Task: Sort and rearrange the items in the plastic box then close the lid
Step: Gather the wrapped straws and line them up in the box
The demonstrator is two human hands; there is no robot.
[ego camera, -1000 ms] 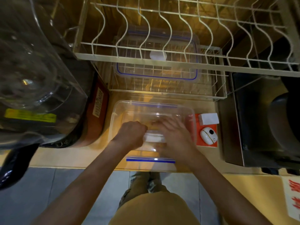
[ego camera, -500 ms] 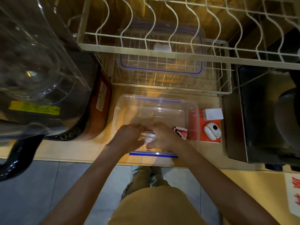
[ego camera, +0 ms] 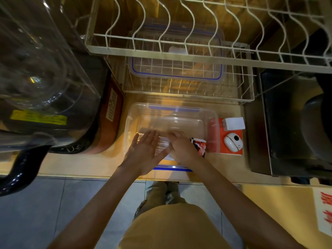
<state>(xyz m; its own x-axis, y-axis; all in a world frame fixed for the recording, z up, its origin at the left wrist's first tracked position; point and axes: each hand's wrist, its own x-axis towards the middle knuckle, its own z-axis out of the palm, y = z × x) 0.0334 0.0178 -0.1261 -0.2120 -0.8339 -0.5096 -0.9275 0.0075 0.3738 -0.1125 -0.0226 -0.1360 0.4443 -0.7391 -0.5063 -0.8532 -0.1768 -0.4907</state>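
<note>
A clear plastic box (ego camera: 132,112) with blue clips stands open on the counter in front of me. My left hand (ego camera: 144,152) is flat and open, palm turned inward, at the box's near left. My right hand (ego camera: 181,148) reaches into the box and rests on a pale clear item (ego camera: 162,147) at the near side; its fingers are partly hidden, so the grip is unclear. A red and white packet (ego camera: 199,146) stands at the box's near right corner. The box's clear lid (ego camera: 177,74) with a blue seal lies on the lower wire rack behind.
A white wire dish rack (ego camera: 179,56) hangs over the back of the counter. A dark appliance with a clear jug (ego camera: 45,78) crowds the left. A red mat (ego camera: 233,151) with a white box (ego camera: 233,124) and white gadget (ego camera: 232,142) lies right of the box, next to a dark metal unit (ego camera: 287,123).
My left hand has let go and opened flat, pulling slightly back. My right hand stays on the pale item. The red packet shows at the box's right.
</note>
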